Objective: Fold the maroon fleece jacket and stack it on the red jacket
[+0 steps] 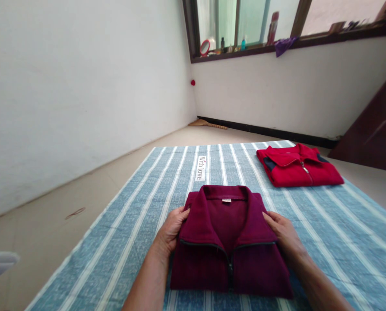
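A maroon zip-neck jacket (pixel 206 268) lies folded in front of me, its collar spread and its zipper partly down. My left hand (pixel 173 226) grips its left side, thumb on top near the collar and the other fingers hidden beneath. On the opposite side my right hand (pixel 283 231) holds the edge the same way, its fingertips out of sight under the cloth. Farther back on the right is a folded red jacket (pixel 319 172) with dark shoulder patches and a zipper; neither hand touches it.
A blue and white striped cloth (pixel 141 207) printed "With love" covers the table. Behind it, a broom (pixel 209 124) lies on the floor by the wall. Bottles, a round mirror (pixel 205 47) and a purple cloth (pixel 284 46) are on the windowsill. A dark red panel (pixel 374 125) stands at right.
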Action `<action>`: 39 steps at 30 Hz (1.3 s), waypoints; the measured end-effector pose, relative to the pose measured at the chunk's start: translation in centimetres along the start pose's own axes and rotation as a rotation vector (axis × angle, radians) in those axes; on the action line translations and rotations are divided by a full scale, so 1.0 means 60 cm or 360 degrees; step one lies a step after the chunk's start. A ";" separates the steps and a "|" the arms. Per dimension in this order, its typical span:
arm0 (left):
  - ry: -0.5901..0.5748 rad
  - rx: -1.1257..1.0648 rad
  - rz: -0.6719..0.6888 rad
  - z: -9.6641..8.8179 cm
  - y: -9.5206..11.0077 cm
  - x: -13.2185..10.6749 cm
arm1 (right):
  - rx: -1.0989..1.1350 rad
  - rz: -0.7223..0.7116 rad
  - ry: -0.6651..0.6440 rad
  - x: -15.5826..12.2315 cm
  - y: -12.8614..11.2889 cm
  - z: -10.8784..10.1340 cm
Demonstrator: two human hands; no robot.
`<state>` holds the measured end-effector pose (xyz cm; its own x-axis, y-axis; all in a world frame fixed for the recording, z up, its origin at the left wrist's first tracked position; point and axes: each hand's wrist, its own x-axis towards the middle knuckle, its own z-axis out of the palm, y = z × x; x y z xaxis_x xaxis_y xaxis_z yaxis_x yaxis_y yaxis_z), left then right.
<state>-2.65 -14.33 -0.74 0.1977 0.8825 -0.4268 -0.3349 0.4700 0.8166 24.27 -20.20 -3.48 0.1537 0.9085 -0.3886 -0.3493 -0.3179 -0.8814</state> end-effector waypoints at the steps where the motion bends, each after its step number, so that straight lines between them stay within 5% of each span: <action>1: 0.0000 0.0002 0.0000 0.000 0.000 0.000 | 0.0001 -0.0001 0.0001 -0.001 -0.001 0.001; 39: -0.0002 -0.0010 -0.0006 -0.001 -0.001 0.001 | -0.0018 -0.0001 0.0004 0.001 0.000 0.000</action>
<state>-2.68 -14.32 -0.84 0.1999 0.8808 -0.4292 -0.3397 0.4732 0.8128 24.29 -20.14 -3.53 0.1561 0.9082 -0.3884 -0.3384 -0.3203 -0.8848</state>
